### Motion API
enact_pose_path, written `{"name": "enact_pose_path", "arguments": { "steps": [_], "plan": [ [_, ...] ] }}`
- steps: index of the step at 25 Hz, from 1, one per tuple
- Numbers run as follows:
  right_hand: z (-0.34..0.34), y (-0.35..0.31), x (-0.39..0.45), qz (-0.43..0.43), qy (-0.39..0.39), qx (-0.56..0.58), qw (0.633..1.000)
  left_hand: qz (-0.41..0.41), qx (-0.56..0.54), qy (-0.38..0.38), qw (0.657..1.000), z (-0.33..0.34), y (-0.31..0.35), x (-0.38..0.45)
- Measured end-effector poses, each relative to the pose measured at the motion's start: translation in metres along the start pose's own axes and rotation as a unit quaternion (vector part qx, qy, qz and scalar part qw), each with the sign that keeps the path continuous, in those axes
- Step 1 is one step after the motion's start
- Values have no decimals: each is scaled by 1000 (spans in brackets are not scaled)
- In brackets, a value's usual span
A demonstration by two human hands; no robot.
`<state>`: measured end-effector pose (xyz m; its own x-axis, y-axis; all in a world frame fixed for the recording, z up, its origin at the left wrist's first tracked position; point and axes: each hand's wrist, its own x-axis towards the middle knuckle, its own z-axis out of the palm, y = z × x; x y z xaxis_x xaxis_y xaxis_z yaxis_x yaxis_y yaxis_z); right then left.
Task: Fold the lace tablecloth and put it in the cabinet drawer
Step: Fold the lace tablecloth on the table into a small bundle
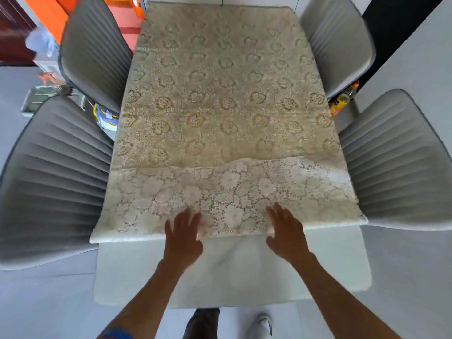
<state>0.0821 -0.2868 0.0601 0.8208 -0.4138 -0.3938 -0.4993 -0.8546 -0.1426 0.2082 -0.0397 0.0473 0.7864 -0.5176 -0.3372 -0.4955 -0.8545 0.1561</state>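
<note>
A cream lace tablecloth (220,99) with a flower pattern covers most of a white table (232,270). Its near end is folded back onto itself in a paler band (244,189) across the table's width. My left hand (183,233) lies flat on the folded edge with fingers straight. My right hand (285,231) lies flat on the same edge a little to the right, fingers spread. Below the fold the bare white tabletop shows. No cabinet or drawer is in view.
Grey ribbed chairs stand close on both sides: two on the left (53,177) (95,50), two on the right (396,162) (340,45). Clutter and an orange object (49,11) sit at the far left. My shoes (263,322) show on the floor below the table.
</note>
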Motion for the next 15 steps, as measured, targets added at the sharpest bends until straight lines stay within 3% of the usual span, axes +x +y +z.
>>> {"name": "enact_pose_path", "arguments": {
  "steps": [6,10,12,15],
  "plan": [
    [28,10,7,-22,111,-197,974,123,110,79,983,21,0,2],
    [27,15,-27,-23,68,-150,986,45,38,-8,998,13,12,-17],
    [38,23,-67,-16,-5,-134,991,30,46,-76,996,29,20,-56],
    [56,39,-119,-11,-73,-86,994,23,-6,-96,995,53,31,-122]
  ]
}}
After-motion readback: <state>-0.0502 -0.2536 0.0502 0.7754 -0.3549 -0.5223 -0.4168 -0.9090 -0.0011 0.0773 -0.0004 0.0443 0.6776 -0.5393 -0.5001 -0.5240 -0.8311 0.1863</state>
